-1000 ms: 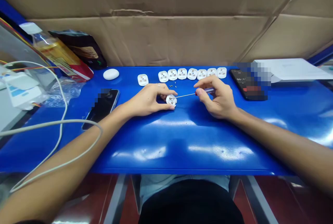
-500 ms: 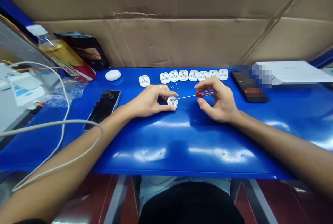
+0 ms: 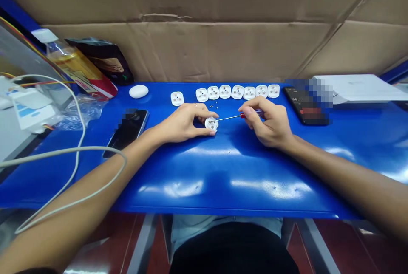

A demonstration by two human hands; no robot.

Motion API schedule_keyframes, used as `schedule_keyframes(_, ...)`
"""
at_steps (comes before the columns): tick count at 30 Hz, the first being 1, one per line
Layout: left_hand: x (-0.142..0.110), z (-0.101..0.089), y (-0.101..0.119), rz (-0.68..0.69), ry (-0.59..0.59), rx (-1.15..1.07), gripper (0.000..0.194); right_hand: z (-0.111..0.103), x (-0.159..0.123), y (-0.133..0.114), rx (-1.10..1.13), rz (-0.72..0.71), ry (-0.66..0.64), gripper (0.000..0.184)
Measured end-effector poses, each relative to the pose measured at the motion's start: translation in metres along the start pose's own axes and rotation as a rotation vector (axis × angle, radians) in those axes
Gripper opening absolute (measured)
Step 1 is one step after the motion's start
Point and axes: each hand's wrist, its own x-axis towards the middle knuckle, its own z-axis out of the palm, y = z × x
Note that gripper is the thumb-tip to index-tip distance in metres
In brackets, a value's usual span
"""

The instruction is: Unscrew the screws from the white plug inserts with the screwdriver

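Note:
Between its thumb and fingers, my left hand [image 3: 188,124] grips a small round white plastic part [image 3: 210,126] with metal terminals, just above the blue table. My right hand [image 3: 269,122] is closed around the handle of a screwdriver [image 3: 228,118], whose long thin shaft points left. The tip reaches the terminals of the white part; whether it sits in a screw is too small to tell. Just behind my left fingers lie several tiny screws [image 3: 211,106]. Farther back, square white plastic pieces [image 3: 225,91] with metal contacts stand in a row, and a similar piece [image 3: 177,98] lies apart on the left.
A phone [image 3: 129,131] lies beside my left forearm, near a white oval case [image 3: 138,91]. A bottle [image 3: 79,68] and a dark pouch [image 3: 103,61] stand back left. A white cable [image 3: 79,148] loops over my left forearm. At right are another phone [image 3: 306,106] and a white box [image 3: 357,87].
My right thumb and fingers have closed farther over the screwdriver handle, covering more of it. My left hand and the white part have stayed in place.

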Motion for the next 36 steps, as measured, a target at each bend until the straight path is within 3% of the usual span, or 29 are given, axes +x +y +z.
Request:
schedule_keyframes(2, 0.0, -0.0001, 0.0001, 0.001, 0.002, -0.002, 0.047, -0.0006, 0.0001, -0.0007, 0.005, -0.032, 0.001, 0.007)
schedule_keyframes(6, 0.0003, -0.0006, 0.0008, -0.004, -0.008, 0.003, 0.044, -0.0021, 0.0009, -0.0017, 0.042, -0.101, -0.024, 0.031)
schedule_keyframes(11, 0.0004, -0.0004, 0.0007, 0.002, 0.002, -0.007, 0.046, -0.0003, 0.0004, -0.002, -0.009, 0.028, 0.007, 0.015)
schedule_keyframes(13, 0.0001, -0.0003, 0.0002, 0.011, 0.001, -0.011, 0.046, 0.0002, -0.0003, -0.0015, -0.005, -0.001, 0.024, 0.013)
schedule_keyframes(17, -0.0003, -0.0002, -0.0003, 0.007, 0.0, -0.004, 0.047, -0.0008, -0.0005, -0.0007, 0.021, -0.105, 0.014, 0.028)
schedule_keyframes(23, 0.0, 0.0003, -0.001, 0.009, 0.005, -0.007, 0.048, -0.0001, 0.0005, -0.0045, -0.022, -0.024, 0.026, 0.012)
schedule_keyframes(28, -0.0002, 0.0007, -0.0017, 0.003, 0.006, 0.001, 0.048, 0.0001, 0.0014, -0.0048, -0.011, -0.099, 0.028, 0.023)
schedule_keyframes(33, -0.001, 0.0, -0.0021, 0.024, 0.007, -0.021, 0.049, 0.0003, 0.0014, -0.0015, -0.06, -0.033, 0.033, 0.014)
schedule_keyframes(36, -0.0007, -0.0005, -0.0021, 0.018, -0.007, -0.017, 0.051, 0.0011, 0.0005, -0.0001, -0.066, -0.077, 0.044, 0.013)
